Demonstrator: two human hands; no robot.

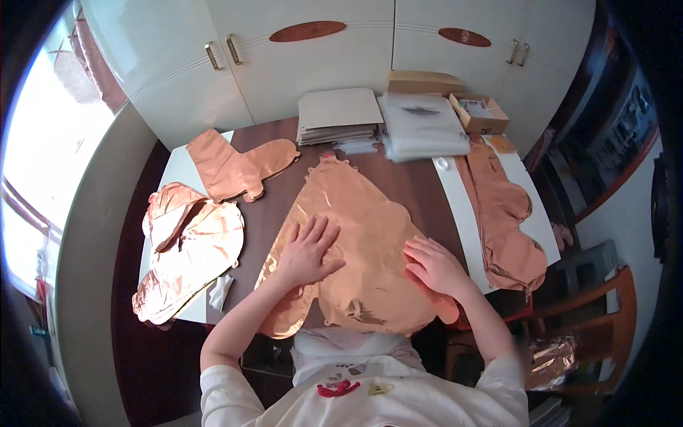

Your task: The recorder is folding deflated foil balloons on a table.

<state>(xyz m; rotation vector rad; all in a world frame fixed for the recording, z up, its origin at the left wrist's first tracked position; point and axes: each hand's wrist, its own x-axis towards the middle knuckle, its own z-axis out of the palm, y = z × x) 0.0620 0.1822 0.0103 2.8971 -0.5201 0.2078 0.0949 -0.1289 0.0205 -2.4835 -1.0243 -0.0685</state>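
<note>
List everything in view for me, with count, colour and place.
Table: 1, brown with white sides, centre.
Deflated foil balloons: at least 4, copper, table's middle, upper left, lower left and right.
Cardboard sheets: one stack, grey, back centre.
Plastic sleeves: one stack, clear, right of the sheets.
Long box: 1, brown, behind the sleeves.
Open carton: 1, brown, back right.
Small ring: 1, white, before the sleeves.
Crumpled tissue: 1, white, front left.
Cabinet handles: 4, brass, back.
Oval plaques: 2, reddish brown, cabinet fronts.
Chair: 1, brown, right.
Crumpled foil: 1, copper, by the chair.
Shirt: 1, white, bottom.
Left hand: 1, bare, flat on the middle balloon.
Right hand: 1, bare, at that balloon's right edge.
</note>
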